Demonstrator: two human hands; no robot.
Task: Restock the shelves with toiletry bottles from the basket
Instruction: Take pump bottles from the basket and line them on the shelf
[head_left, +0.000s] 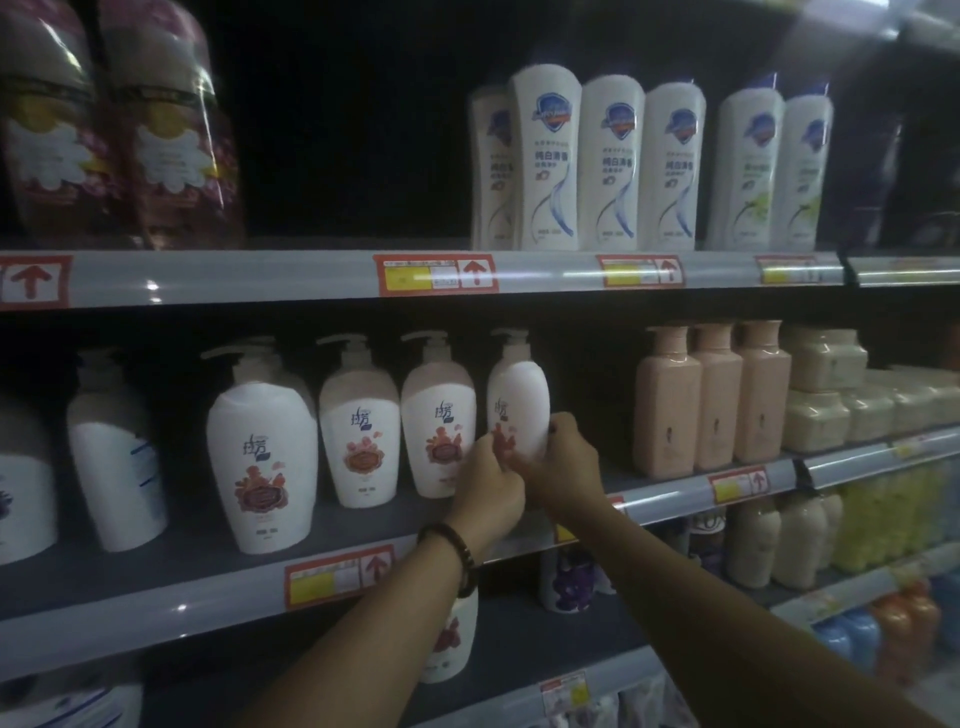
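Note:
A white pump bottle (519, 400) with a pink top and a red flower label stands on the middle shelf (208, 592), at the right end of a row of three like bottles (358, 421). My left hand (488, 493) and my right hand (558, 467) both grip its lower part, fingers curled around its base. A dark bead bracelet circles my left wrist. The basket is out of view.
Pink square bottles (711, 395) and beige jars (826, 384) stand to the right on the same shelf, with a gap between them and the held bottle. White tall bottles (613, 161) fill the upper shelf. More bottles (753, 540) sit on the lower shelves.

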